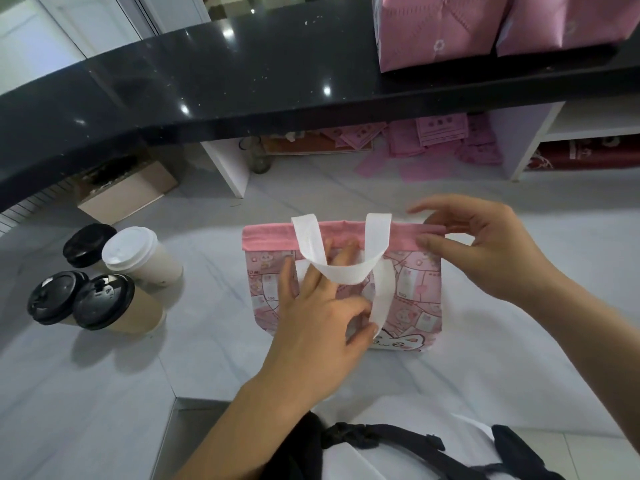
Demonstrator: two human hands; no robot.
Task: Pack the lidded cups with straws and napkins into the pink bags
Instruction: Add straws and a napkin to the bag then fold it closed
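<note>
A pink cartoon-print bag point(415, 299) with white handles stands on the white marble counter point(207, 341) in front of me. My left hand point(318, 317) lies against its front face, fingers slipped through the near handle point(346, 271) and thumb pinching the strap. My right hand point(485, 251) pinches the bag's pink top rim at its right corner. Several lidded paper cups stand at the left: a white-lidded one point(138, 258) and three with black lids point(100, 303). No straws or napkins are visible.
A black raised counter point(207, 88) runs across the back, with two pink bags point(485, 26) on its right end. Under it are flat pink bags point(433, 140), a cardboard box point(128, 192) and white shelf dividers. A steel-edged recess point(180, 427) sits near me.
</note>
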